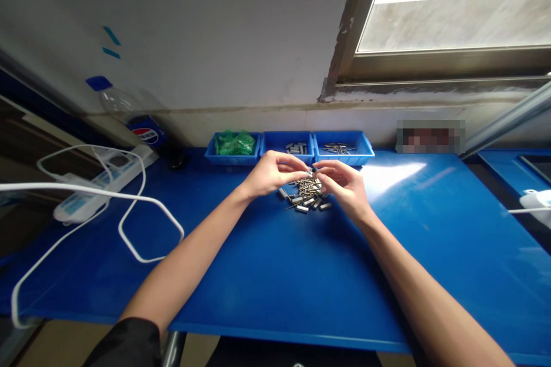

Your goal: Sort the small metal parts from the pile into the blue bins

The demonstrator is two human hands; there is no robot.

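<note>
Over a heap of small metal parts (309, 188), my left hand (273, 175) and my right hand (345, 184) meet almost fingertip to fingertip. A small silver metal piece (310, 171) shows at the left fingertips, which are pinched on it. The right thumb and fingers are also pinched together, but what they hold is too small to make out. Short silver cylinders (302, 209) and thin brass-coloured pins are mixed in the heap, which lies directly on the blue table (258, 275). The hands partly cover its far side.
Behind the heap stand three blue bins: one with a green plastic bag (235, 143), one with silver cylinders (296, 149), one with thin pins (340, 149). At left are a power strip (103, 186), a looping white cable (172, 221) and a Pepsi bottle (146, 132).
</note>
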